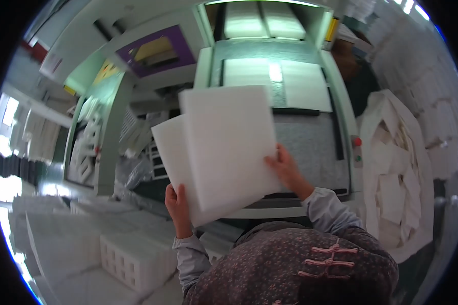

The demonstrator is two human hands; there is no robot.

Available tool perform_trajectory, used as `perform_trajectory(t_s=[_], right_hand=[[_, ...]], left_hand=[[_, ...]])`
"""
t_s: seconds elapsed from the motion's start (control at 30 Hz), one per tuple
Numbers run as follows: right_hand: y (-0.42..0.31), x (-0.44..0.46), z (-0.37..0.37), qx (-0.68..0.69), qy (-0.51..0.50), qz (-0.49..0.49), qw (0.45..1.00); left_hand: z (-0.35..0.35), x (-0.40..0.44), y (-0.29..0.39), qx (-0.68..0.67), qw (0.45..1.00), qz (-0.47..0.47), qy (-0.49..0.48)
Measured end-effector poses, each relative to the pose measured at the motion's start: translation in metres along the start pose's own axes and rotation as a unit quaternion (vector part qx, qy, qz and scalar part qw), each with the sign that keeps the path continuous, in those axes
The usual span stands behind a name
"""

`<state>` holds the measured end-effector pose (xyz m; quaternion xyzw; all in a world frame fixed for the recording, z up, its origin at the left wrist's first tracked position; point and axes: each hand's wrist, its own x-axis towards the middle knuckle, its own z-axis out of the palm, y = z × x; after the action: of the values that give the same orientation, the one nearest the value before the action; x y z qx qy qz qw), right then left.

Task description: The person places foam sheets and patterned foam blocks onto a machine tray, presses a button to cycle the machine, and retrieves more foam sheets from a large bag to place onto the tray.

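Note:
Two white foam sheets (231, 145) are held up in front of me, overlapping and fanned a little apart. My left hand (178, 206) grips the lower left edge of the rear sheet, thumb in front. On the right edge, my right hand (286, 168) is closed with its thumb on the front face; the fingers behind are hidden. Beyond the sheets, two white foam pieces (305, 84) lie side by side on the grey bed of a machine (310, 147), under greenish light.
A big white sack (425, 203) of foam offcuts stands at the right. A red button (358, 142) sits on the machine's right frame. Stacked white foam blocks (137, 249) with square holes are at lower left. Another machine (109, 137) at left holds cut foam frames.

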<state>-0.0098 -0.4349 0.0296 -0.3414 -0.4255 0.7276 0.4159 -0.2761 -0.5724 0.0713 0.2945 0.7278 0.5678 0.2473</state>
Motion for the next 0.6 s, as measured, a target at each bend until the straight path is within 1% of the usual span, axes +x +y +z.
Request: perform_trajectory(t_s=[0.03,0.07,0.1,0.13,0.17,0.2,0.33,0.37,0.5,0.6], right_hand=[[0.006,0.001,-0.008,0.002,0.022,0.023,0.999],[0.013,0.005,-0.017,0.002,0.049,0.042,0.998],[0.024,0.007,-0.025,0.004,0.040,0.050,0.998],[0.037,0.010,-0.034,0.001,0.056,0.064,0.996],[0.050,0.013,-0.041,-0.003,0.072,0.078,0.994],[0.064,0.016,-0.047,-0.005,0.068,0.084,0.994],[0.111,0.036,-0.058,-0.130,0.091,0.102,0.982],[0.117,0.039,-0.056,-0.131,0.086,0.107,0.982],[0.137,0.046,-0.039,-0.202,0.124,0.004,0.972],[0.136,0.029,-0.051,-0.223,0.127,0.007,0.967]], left_hand=[[-0.017,-0.001,-0.010,0.007,1.000,-0.006,0.018],[-0.038,0.000,-0.024,0.059,0.996,-0.010,0.071],[-0.061,0.002,-0.038,0.109,0.987,-0.013,0.120],[-0.080,0.001,-0.049,0.159,0.973,-0.018,0.165],[-0.089,-0.001,-0.052,0.184,0.964,-0.024,0.188],[-0.098,-0.004,-0.055,0.209,0.954,-0.030,0.211],[-0.117,-0.015,-0.035,0.155,0.930,-0.012,0.333],[-0.119,-0.015,-0.034,0.158,0.928,-0.016,0.337],[-0.114,-0.020,-0.031,0.144,0.934,-0.005,0.328],[-0.117,-0.026,-0.032,0.137,0.936,-0.012,0.325]])
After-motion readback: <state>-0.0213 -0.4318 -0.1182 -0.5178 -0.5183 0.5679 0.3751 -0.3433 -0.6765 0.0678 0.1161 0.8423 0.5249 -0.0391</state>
